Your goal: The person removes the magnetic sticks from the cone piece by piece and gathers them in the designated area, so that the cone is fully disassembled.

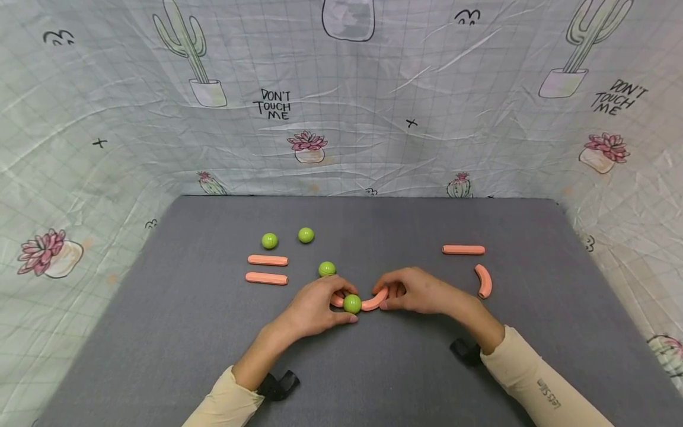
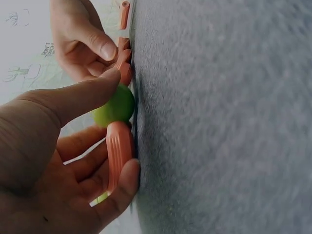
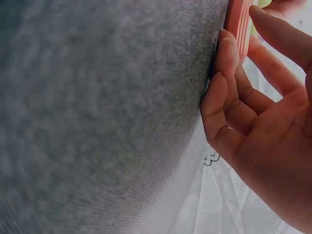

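Note:
Near the middle of the table, my left hand (image 1: 316,305) pinches a green ball (image 1: 352,304) between thumb and fingers. An orange ribbed stick (image 2: 119,153) lies against the ball's left side, partly hidden under the fingers of that hand. On the ball's other side a curved orange stick (image 1: 373,301) meets it end-on. My right hand (image 1: 418,290) pinches this curved stick near its far end, thumb on one side and fingers on the other. Whether the pieces are joined or only touch, I cannot tell.
Behind my left hand sits a green ball (image 1: 327,268). Two more balls (image 1: 269,241) and two straight orange sticks (image 1: 267,278) lie farther left. At right are a straight stick (image 1: 463,249) and a curved stick (image 1: 483,281). A printed curtain (image 1: 352,89) surrounds the grey table (image 1: 384,379).

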The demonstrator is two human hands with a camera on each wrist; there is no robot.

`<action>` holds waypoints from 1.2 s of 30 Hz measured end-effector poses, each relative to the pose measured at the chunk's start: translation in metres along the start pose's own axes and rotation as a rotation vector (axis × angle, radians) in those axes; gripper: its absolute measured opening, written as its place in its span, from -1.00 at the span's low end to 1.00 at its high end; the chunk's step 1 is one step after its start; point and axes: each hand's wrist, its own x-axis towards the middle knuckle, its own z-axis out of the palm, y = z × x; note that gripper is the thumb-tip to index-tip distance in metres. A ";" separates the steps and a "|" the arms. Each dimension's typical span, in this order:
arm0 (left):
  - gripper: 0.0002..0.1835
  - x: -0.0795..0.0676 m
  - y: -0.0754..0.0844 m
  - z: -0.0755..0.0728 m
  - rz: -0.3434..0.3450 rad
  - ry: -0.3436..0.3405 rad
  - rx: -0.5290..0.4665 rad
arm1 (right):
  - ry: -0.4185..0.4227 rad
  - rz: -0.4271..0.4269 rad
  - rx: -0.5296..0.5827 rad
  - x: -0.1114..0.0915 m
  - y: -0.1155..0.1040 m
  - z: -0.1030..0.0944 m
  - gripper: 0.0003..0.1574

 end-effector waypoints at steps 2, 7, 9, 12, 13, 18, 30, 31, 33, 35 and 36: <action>-0.58 0.000 -0.001 -0.001 0.013 -0.008 -0.017 | 0.005 0.001 -0.010 0.001 -0.001 0.001 -0.72; -0.64 0.000 -0.006 -0.004 0.039 -0.005 -0.069 | 0.031 0.000 -0.043 0.002 -0.003 0.005 -0.73; -0.65 0.000 -0.007 -0.004 0.042 0.002 -0.080 | 0.038 0.003 -0.053 0.001 -0.005 0.007 -0.74; -0.65 0.001 -0.005 -0.003 0.039 0.017 -0.082 | 0.051 0.002 -0.067 0.000 -0.009 0.010 -0.75; -0.65 0.001 -0.005 -0.002 0.036 0.021 -0.085 | 0.056 -0.004 -0.072 0.000 -0.010 0.011 -0.76; -0.66 0.002 -0.004 -0.001 0.039 0.041 -0.071 | 0.087 -0.014 -0.095 0.002 -0.014 0.014 -0.79; -0.67 0.004 -0.004 0.002 0.041 0.049 -0.028 | 0.096 -0.007 -0.080 0.004 -0.006 0.011 -0.78; -0.67 0.005 -0.004 0.002 0.043 0.052 -0.027 | 0.092 -0.005 -0.074 0.004 -0.005 0.010 -0.79; -0.67 0.005 -0.003 0.001 0.036 0.058 -0.027 | 0.084 -0.005 -0.065 0.002 -0.003 0.007 -0.79; -0.67 0.005 -0.003 0.001 0.025 0.063 -0.028 | 0.078 -0.004 -0.060 0.000 0.000 0.005 -0.76; -0.67 0.004 -0.003 0.001 0.019 0.065 -0.030 | 0.076 -0.003 -0.057 -0.002 0.001 0.004 -0.74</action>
